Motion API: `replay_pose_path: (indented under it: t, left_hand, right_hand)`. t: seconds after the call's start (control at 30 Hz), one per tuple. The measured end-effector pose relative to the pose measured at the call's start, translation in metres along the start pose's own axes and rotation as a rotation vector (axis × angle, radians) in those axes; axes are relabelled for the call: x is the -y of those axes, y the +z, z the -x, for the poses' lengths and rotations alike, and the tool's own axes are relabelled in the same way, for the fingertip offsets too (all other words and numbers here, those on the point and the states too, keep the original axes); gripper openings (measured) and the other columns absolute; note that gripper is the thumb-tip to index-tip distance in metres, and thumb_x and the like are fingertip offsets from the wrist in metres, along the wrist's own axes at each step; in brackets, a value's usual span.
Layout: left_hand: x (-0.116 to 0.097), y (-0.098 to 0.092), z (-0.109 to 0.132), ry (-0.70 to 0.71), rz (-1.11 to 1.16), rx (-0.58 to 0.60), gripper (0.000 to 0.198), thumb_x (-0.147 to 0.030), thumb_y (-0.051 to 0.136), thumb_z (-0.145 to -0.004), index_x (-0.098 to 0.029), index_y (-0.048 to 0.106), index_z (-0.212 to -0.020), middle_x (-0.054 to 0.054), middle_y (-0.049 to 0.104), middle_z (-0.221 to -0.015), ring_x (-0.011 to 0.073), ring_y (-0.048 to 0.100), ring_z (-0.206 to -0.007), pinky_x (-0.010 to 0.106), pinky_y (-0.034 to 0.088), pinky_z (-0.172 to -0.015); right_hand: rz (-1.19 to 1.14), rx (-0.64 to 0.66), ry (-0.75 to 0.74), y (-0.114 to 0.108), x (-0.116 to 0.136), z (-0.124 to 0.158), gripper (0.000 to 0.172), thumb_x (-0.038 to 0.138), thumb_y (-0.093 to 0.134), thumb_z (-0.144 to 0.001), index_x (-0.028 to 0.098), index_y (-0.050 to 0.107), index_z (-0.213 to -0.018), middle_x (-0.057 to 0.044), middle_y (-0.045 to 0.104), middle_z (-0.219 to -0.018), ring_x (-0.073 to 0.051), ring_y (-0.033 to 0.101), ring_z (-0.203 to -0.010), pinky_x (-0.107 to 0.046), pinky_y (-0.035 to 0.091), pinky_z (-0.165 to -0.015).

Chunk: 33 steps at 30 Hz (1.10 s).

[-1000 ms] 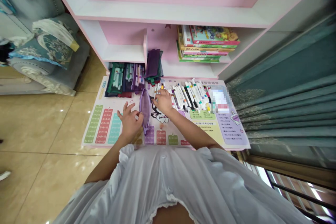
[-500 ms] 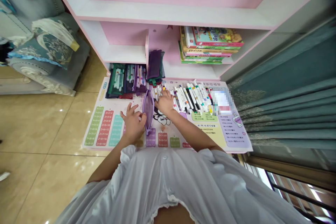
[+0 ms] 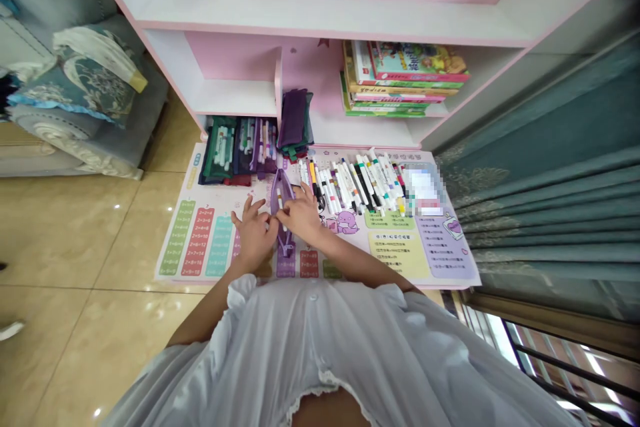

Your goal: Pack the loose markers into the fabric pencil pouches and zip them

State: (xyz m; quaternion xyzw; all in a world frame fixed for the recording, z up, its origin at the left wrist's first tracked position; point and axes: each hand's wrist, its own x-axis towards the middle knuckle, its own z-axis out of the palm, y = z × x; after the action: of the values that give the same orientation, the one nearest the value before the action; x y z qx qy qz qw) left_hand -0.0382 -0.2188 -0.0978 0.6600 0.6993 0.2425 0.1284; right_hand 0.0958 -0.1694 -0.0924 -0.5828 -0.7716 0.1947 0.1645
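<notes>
A purple zip pouch (image 3: 287,240) lies upright and gaping on the printed desk mat. My left hand (image 3: 255,230) pinches its left edge between thumb and forefinger, the other fingers spread. Inside the pouch's opening shows a white marker (image 3: 279,199). My right hand (image 3: 303,217) reaches over the pouch's right edge, with thumb and forefinger closed on the marker; the fingertips partly cover it. Right of this hand, a row of loose markers (image 3: 345,187), mostly white with coloured bands, lies across the mat.
Filled mesh pouches (image 3: 220,150) lie at the mat's back left. Folded dark pouches (image 3: 295,117) lean by the shelf divider (image 3: 279,83). Books (image 3: 400,90) are stacked on the shelf. A blurred, pale-screened device (image 3: 425,192) lies at the right, near the curtain (image 3: 540,173).
My right hand has moved left from the loose markers to the pouch, and a marker now shows in its opening. My left hand stays on the pouch's edge. The view has shifted slightly.
</notes>
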Motion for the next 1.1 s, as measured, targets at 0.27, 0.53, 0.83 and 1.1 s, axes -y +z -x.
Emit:
replay_pose_path:
  t: [0.27, 0.53, 0.83, 1.1]
  left_hand:
    - [-0.001, -0.003, 0.001, 0.001, 0.006, -0.008, 0.026, -0.027, 0.05, -0.085, -0.019, 0.057, -0.062, 0.008, 0.062, -0.131, 0.0327, 0.036, -0.141, 0.072, 0.013, -0.111]
    - [-0.001, -0.002, -0.001, -0.012, 0.021, -0.011, 0.026, -0.028, 0.05, -0.085, -0.02, 0.056, -0.06, 0.008, 0.062, -0.13, 0.0325, 0.035, -0.142, 0.072, 0.011, -0.112]
    - [-0.003, -0.006, -0.001, -0.034, 0.04, -0.001, 0.027, -0.028, 0.05, -0.084, -0.02, 0.056, -0.059, 0.009, 0.062, -0.129, 0.0341, 0.036, -0.141, 0.072, 0.012, -0.111]
    - [-0.002, -0.006, -0.002, -0.044, 0.033, -0.003, 0.025, -0.028, 0.052, -0.083, -0.02, 0.057, -0.06, 0.009, 0.062, -0.129, 0.0326, 0.036, -0.141, 0.071, 0.012, -0.112]
  right_hand:
    - [0.118, 0.082, -0.003, 0.011, -0.009, -0.005, 0.022, 0.037, 0.065, -0.082, 0.018, 0.076, -0.081, -0.018, 0.054, -0.135, -0.041, 0.027, -0.14, -0.062, 0.033, -0.104]
    - [-0.122, -0.322, -0.03, 0.0, -0.026, -0.007, 0.026, 0.036, 0.056, -0.088, 0.021, 0.073, -0.077, -0.01, 0.059, -0.125, -0.029, 0.035, -0.136, -0.047, 0.033, -0.111]
    - [0.151, -0.244, 0.083, 0.004, -0.061, -0.036, 0.021, 0.034, 0.065, -0.083, 0.017, 0.073, -0.091, -0.015, 0.046, -0.143, -0.042, 0.022, -0.142, -0.061, 0.026, -0.108]
    - [0.223, -0.19, 0.097, 0.01, -0.055, -0.042, 0.027, 0.031, 0.061, -0.084, 0.013, 0.072, -0.1, -0.018, 0.041, -0.148, -0.043, 0.017, -0.144, -0.069, 0.017, -0.109]
